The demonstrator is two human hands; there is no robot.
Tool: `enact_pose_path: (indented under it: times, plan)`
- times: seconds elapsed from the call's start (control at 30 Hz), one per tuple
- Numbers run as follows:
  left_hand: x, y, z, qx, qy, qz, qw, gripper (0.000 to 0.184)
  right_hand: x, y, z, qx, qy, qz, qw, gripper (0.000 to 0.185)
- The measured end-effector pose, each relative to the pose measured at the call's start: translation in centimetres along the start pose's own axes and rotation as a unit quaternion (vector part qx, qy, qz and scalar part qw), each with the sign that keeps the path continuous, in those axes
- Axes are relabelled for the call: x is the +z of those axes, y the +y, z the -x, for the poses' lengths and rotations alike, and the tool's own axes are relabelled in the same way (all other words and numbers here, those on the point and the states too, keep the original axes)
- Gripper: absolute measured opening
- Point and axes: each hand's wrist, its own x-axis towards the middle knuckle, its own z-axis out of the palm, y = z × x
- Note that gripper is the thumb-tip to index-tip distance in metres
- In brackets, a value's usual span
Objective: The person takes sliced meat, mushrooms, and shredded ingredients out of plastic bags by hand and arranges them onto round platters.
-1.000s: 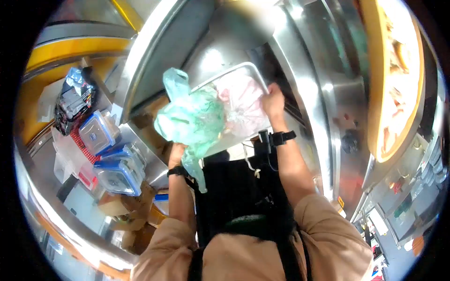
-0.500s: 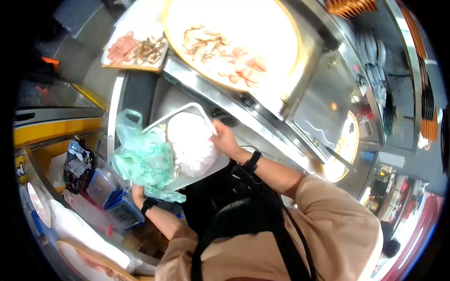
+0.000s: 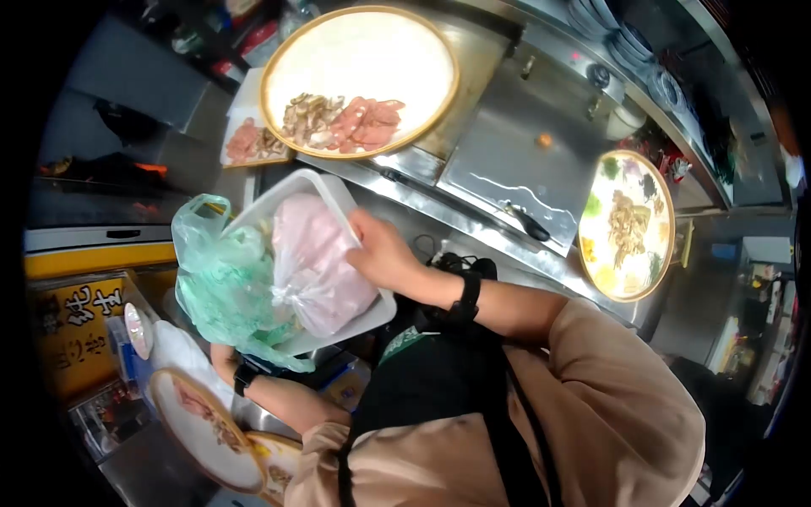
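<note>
A white plastic tub (image 3: 338, 193) is held up in front of my body, tilted a little. In it lie a green plastic bag (image 3: 228, 279) on the left and a knotted clear bag of something pink (image 3: 317, 253) on the right. My right hand (image 3: 380, 253) grips the tub's right rim, thumb over the edge. At the lower left, my left hand (image 3: 225, 362) holds the tub from beneath the green bag; most of its fingers are hidden.
A large oval platter (image 3: 363, 51) with mushrooms and pink meat slices sits on the steel counter beyond the tub. Right of it is a flat griddle (image 3: 524, 152) with a black-handled tool (image 3: 528, 224). Another platter (image 3: 625, 279) stands farther right; several more lie lower left.
My view has turned, so the counter, griddle and right platter show more fully. Both hands still hold the tub, which has swung away from the open storage space of blue-lidded boxes.
</note>
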Motion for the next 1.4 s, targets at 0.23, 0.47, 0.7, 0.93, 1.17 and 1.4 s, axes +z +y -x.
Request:
enact_pose_path:
  times: [0.23, 0.47, 0.7, 0.93, 1.17, 1.4]
  plan:
    - [1.2, 11.7, -1.5, 0.058, -0.042, -0.111, 0.991, 0.049, -6.6, -7.2, 0.3, -0.044, 0.046, -0.036, 0.997, 0.023]
    - [5.5, 24.1, -6.5, 0.054, -0.208, -0.253, 0.943, 0.054, -13.8, -11.9, -0.3, -0.138, 0.096, -0.062, 0.984, 0.021]
    - [21.9, 34.0, -1.6, 0.187, -0.394, -0.258, 0.862, 0.035, -26.6, -13.6, 1.4, -0.068, 0.123, -0.084, 0.986, 0.019]
    - [38.7, 30.4, 3.4, 0.358, -0.469, -0.363, 0.722, 0.042, -38.1, -6.0, 5.8, 0.017, 0.242, -0.148, 0.959, 0.023]
    - [45.0, 28.5, 10.1, 0.241, -0.558, -0.275, 0.745, 0.048, -40.2, 3.5, 8.2, 0.047, 0.328, -0.221, 0.917, 0.019]
    - [51.0, 25.2, 8.6, 0.298, -0.531, -0.303, 0.733, 0.042, -41.7, 6.5, 8.6, 0.095, 0.38, -0.192, 0.9, 0.017]
